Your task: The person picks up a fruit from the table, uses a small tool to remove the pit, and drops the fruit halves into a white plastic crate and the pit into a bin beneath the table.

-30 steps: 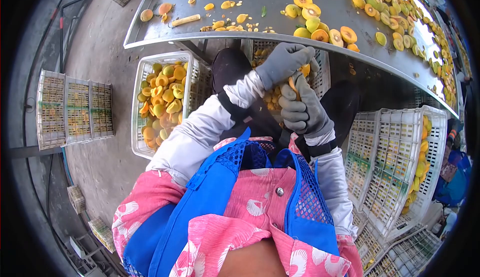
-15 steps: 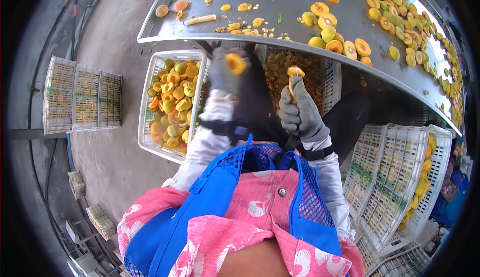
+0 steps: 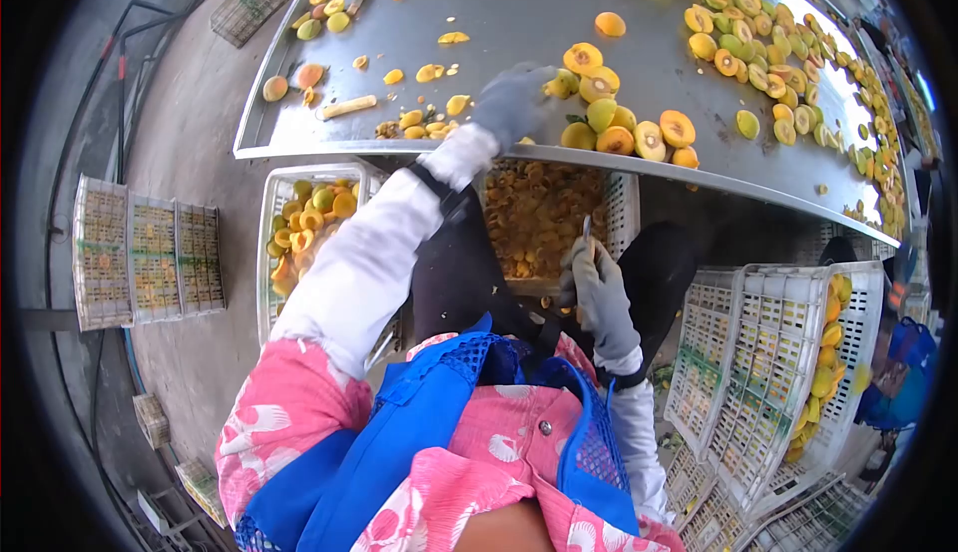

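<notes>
My left hand [image 3: 511,105], in a grey glove, reaches over the metal table [image 3: 449,73]. Its blurred fingers stretch out to a yellow-green peach half [image 3: 564,84], at or very near its edge; contact is hard to tell. Several cut peaches, among them a half with its pit [image 3: 650,141], lie just right of that hand. Below the table edge, my gloved right hand [image 3: 599,292] is closed around a slim hand tool [image 3: 587,227] with a narrow metal tip pointing up. Most of its handle is hidden by the fingers.
A white crate of peach halves [image 3: 309,215] stands to the left, partly behind my left arm. Scraps fill a crate [image 3: 544,215] under the table. Stacked crates [image 3: 763,367] stand at right. A wooden-looking stick [image 3: 349,107] and fruit bits lie near the table edge.
My left hand has moved from beside the left crate up onto the table; the peach half it held is gone from it. The fruit piece at the tool's tip is gone, and my right hand is lower.
</notes>
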The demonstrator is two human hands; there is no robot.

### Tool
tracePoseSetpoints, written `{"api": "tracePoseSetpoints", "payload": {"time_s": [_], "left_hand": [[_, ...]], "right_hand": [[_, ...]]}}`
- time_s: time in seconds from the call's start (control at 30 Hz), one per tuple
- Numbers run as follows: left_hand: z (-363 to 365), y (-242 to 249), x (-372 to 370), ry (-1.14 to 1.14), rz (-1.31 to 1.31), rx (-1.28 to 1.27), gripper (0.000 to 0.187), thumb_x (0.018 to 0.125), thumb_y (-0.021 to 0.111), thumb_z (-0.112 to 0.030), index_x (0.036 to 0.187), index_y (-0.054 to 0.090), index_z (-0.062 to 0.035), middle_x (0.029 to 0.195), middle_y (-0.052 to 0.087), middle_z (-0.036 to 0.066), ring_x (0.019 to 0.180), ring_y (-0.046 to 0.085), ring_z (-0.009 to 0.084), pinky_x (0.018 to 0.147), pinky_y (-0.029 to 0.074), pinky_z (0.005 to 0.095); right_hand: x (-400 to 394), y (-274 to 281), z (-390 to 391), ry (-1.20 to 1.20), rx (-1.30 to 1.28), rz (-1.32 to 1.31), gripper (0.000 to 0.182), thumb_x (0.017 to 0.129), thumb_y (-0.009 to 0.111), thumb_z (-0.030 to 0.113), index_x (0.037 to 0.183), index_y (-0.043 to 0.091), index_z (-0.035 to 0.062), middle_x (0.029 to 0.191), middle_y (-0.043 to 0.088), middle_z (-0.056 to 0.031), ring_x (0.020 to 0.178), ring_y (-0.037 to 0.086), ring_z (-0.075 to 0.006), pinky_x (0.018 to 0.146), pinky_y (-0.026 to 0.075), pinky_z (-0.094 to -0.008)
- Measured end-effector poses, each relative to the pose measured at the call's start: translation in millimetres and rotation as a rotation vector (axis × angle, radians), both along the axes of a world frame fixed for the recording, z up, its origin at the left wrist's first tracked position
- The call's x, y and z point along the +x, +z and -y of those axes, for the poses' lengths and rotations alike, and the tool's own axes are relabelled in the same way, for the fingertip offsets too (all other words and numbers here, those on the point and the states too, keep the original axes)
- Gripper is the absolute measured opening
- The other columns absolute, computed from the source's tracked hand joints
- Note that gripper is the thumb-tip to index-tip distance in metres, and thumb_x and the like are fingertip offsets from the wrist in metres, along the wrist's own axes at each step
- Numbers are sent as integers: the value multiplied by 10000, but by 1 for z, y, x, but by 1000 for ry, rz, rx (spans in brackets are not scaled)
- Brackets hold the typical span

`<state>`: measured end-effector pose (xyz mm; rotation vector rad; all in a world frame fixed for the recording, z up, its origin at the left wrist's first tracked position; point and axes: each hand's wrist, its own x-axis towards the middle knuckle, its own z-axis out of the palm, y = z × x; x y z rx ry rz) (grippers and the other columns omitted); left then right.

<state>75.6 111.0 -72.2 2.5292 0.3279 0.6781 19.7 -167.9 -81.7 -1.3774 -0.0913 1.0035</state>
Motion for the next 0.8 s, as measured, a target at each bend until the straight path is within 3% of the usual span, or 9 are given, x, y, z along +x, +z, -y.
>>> {"api": "tracePoseSetpoints", "payload": {"time_s": [0.23,0.37,0.43,0.5,0.57,0.63,0.7,0.73,0.8], "left_hand": [[3,-36,81,108,-392,249,487,729,756,-343,1103,648,-50,1085,651,195,927,654,368,849,522,438],[-26,-47,28,-295,-67,-767,237,878,598,-36,1111,630,-5,1055,674,155,941,674,262,853,554,329],[24,9,-28,-293,121,-1212,276,909,492,85,1158,588,17,1090,659,114,1003,643,195,902,535,291],[49,18,-60,-382,197,-819,282,931,505,48,1208,549,24,1147,625,96,1061,602,162,932,511,290],[75,34,-84,-365,219,-1021,368,834,599,133,1181,543,24,1213,602,147,1099,602,171,929,537,279],[91,38,-94,-401,299,-1072,270,944,575,-73,1195,549,25,1178,613,134,1062,596,169,882,539,293],[100,52,-102,-326,230,-1791,428,1020,457,-357,1221,553,9,1140,617,117,1001,583,166,852,517,314],[103,44,-100,-272,214,-1316,624,1021,312,-529,1247,544,5,1125,613,114,971,565,170,860,494,330],[105,46,-102,-301,248,-1452,608,1021,330,-516,1235,552,8,1111,618,112,966,565,166,851,494,324]], "right_hand": [[22,30,13,-131,-176,53,250,1012,483,337,957,536,99,622,470,35,477,406,-44,428,339,-215],[29,26,2,-100,22,8,288,1020,455,343,982,526,67,595,474,17,445,416,-56,398,353,-218],[23,39,-11,-71,29,-17,302,1022,444,349,986,522,59,581,472,11,436,420,-60,394,363,-221],[10,54,-30,28,22,10,332,1018,448,380,955,536,66,584,482,2,426,413,-63,391,377,-226],[4,68,-41,141,-94,45,361,1010,463,409,916,563,76,602,497,-4,440,424,-66,396,385,-234],[-5,70,-48,82,-111,147,397,1000,478,442,887,583,75,608,497,-1,474,445,-63,399,385,-237],[-15,71,-52,49,-153,277,420,1024,401,437,876,561,78,570,465,12,427,411,-71,385,358,-236],[-17,66,-51,37,-123,385,411,1025,405,429,873,560,79,571,461,13,430,410,-67,387,353,-236],[-19,58,-50,27,-89,496,402,1025,410,421,871,558,80,571,458,14,434,408,-63,390,348,-235]]}}
